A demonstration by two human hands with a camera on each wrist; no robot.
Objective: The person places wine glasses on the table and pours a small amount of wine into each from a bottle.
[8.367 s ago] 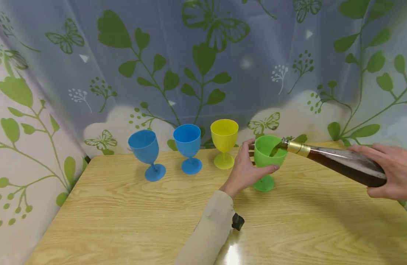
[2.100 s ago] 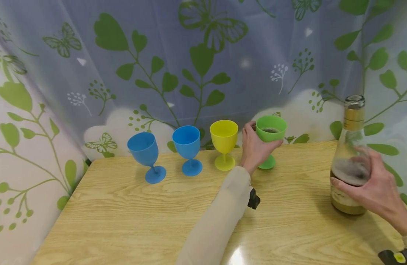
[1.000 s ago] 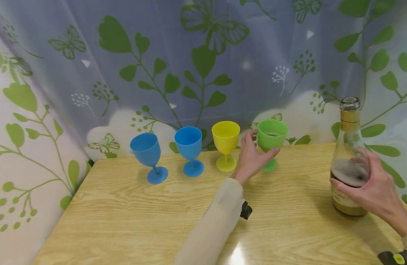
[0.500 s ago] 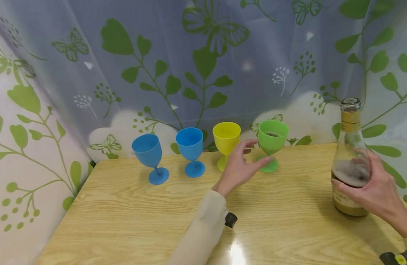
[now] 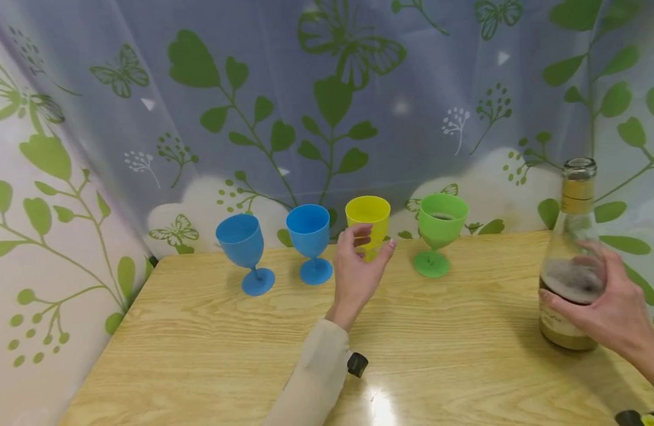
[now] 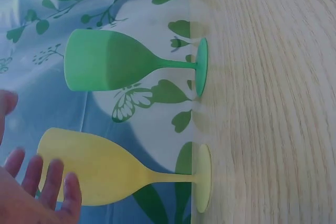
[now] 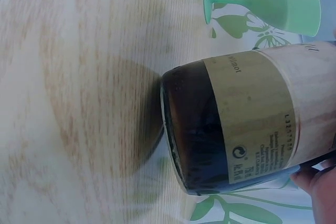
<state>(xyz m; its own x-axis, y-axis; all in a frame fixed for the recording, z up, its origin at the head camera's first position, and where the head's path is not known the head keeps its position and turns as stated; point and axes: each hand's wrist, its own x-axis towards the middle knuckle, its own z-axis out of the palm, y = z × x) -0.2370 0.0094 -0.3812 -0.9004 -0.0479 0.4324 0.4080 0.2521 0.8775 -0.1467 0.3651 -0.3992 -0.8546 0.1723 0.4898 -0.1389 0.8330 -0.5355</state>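
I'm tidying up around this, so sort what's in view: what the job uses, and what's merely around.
In the job:
bottle, held by the right hand
green goblet, dark liquid inside
yellow goblet, near the left hand
probably the two blue goblets

Just around:
patterned curtain
black wrist devices
wooden table

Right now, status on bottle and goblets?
Left grip empty, partly hiding yellow goblet in head view. Right grip holding bottle. Green goblet unheld, dark liquid inside.

The left hand (image 5: 357,269) is held out, loosely bent, while the right hand (image 5: 615,305) grips.
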